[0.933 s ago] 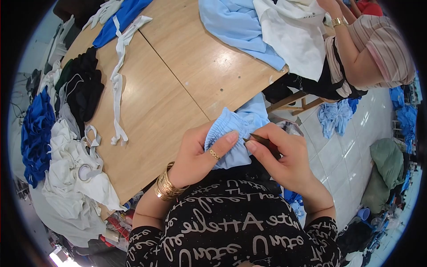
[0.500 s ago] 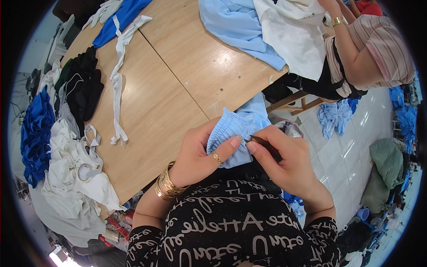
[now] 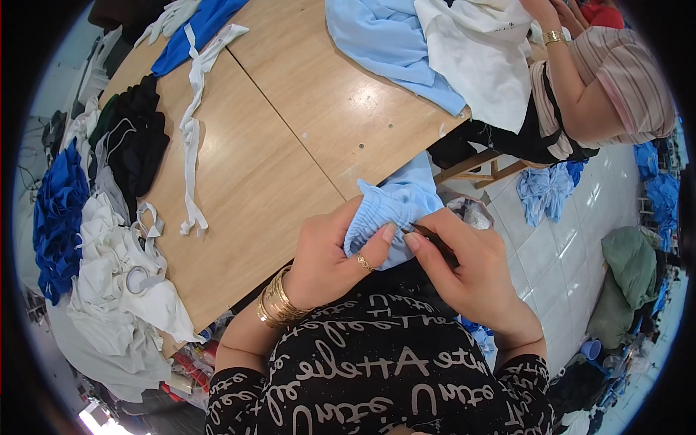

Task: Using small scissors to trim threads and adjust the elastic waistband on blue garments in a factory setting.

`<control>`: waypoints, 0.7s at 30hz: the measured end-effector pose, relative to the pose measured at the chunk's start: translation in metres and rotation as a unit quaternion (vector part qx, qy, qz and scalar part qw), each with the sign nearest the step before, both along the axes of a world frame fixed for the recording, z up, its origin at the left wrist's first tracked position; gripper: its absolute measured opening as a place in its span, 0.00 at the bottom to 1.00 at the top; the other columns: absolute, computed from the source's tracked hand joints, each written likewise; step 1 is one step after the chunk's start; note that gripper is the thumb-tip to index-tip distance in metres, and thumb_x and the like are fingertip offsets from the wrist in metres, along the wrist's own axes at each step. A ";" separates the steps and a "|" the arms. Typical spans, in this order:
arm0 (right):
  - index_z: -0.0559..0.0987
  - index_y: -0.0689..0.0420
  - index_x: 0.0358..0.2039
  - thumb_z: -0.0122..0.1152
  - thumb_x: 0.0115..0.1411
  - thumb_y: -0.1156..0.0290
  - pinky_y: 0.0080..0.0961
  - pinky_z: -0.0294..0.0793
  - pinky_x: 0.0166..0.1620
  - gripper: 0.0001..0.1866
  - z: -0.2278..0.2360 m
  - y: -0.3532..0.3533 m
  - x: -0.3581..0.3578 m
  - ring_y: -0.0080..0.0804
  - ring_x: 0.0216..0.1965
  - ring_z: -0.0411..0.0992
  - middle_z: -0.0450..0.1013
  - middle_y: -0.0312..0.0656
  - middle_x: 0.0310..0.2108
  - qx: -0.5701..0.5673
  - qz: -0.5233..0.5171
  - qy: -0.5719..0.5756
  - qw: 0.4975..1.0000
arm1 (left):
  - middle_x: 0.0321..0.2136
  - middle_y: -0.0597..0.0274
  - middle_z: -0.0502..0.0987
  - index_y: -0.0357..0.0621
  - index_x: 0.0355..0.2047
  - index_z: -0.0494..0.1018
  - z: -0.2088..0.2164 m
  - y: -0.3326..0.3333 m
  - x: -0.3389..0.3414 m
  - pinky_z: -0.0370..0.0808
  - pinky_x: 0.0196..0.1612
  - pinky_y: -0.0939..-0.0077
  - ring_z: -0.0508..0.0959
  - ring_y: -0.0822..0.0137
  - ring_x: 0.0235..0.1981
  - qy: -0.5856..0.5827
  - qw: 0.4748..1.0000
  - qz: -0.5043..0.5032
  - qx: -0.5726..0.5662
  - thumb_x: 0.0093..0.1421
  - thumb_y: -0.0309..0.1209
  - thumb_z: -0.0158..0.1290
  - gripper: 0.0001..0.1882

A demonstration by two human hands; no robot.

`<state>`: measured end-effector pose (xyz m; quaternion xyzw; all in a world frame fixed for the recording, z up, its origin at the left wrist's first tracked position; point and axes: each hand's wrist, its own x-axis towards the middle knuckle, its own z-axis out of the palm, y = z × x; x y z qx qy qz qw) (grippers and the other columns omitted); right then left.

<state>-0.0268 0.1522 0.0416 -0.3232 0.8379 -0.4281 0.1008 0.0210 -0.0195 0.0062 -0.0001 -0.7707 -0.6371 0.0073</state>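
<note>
My left hand (image 3: 335,250) grips a light blue garment piece (image 3: 388,206) with a gathered, elasticated edge, its thumb pressed on the cloth. Between the thumb and fingers of my right hand (image 3: 464,261) is a pair of small dark thread snips (image 3: 439,245). Their tip reaches the gathered cloth just beside my left thumb. Most of the snips is hidden inside my right hand. The rest of the light blue cloth hangs over the table's near edge, in front of my body.
The wooden table (image 3: 290,87) carries a white fabric strip (image 3: 190,138). White garments (image 3: 116,268), black cloth (image 3: 141,138) and blue ruffled pieces (image 3: 58,225) lie piled at left. A co-worker (image 3: 580,94) sits at upper right beside white cloth (image 3: 478,58). Light blue pieces (image 3: 547,192) lie on the tiled floor.
Both hands stay together at the cloth. My left hand has shifted slightly to the right, bringing the gathered edge with it. The snips remain in my right hand.
</note>
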 end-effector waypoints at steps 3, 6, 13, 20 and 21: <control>0.68 0.59 0.28 0.55 0.53 0.75 0.31 0.65 0.19 0.05 0.000 0.001 0.001 0.42 0.18 0.69 0.68 0.44 0.18 0.002 0.000 0.013 1.000 | 0.20 0.58 0.74 0.41 0.34 0.70 0.000 0.001 0.001 0.69 0.25 0.79 0.74 0.69 0.19 0.018 0.999 0.008 -0.025 0.54 0.33 0.51 0.10; 0.68 0.60 0.28 0.55 0.53 0.75 0.30 0.65 0.19 0.05 -0.001 -0.001 0.001 0.41 0.18 0.69 0.68 0.43 0.18 0.014 -0.004 0.017 1.000 | 0.19 0.58 0.74 0.41 0.33 0.70 -0.002 0.001 -0.001 0.69 0.24 0.78 0.73 0.66 0.18 0.025 0.999 0.012 -0.038 0.54 0.33 0.52 0.10; 0.69 0.60 0.28 0.56 0.53 0.75 0.27 0.66 0.18 0.05 -0.003 -0.003 0.004 0.38 0.16 0.69 0.69 0.43 0.19 -0.022 -0.025 -0.006 0.999 | 0.19 0.59 0.73 0.41 0.33 0.70 0.002 0.002 0.001 0.69 0.24 0.80 0.73 0.70 0.18 0.013 0.999 0.024 -0.024 0.54 0.32 0.52 0.10; 0.69 0.60 0.27 0.56 0.52 0.75 0.26 0.66 0.18 0.05 -0.005 -0.002 0.003 0.38 0.16 0.69 0.68 0.42 0.18 -0.013 -0.027 0.030 0.999 | 0.20 0.62 0.75 0.40 0.35 0.70 0.003 0.002 0.001 0.69 0.26 0.83 0.72 0.78 0.20 0.008 1.000 0.023 0.001 0.54 0.30 0.52 0.10; 0.69 0.60 0.27 0.56 0.52 0.75 0.26 0.66 0.18 0.05 -0.004 -0.002 0.003 0.38 0.16 0.69 0.68 0.42 0.18 -0.013 -0.026 0.030 0.999 | 0.21 0.62 0.75 0.39 0.36 0.70 0.003 0.001 0.000 0.69 0.26 0.83 0.72 0.79 0.21 0.010 1.000 0.014 0.022 0.55 0.30 0.51 0.10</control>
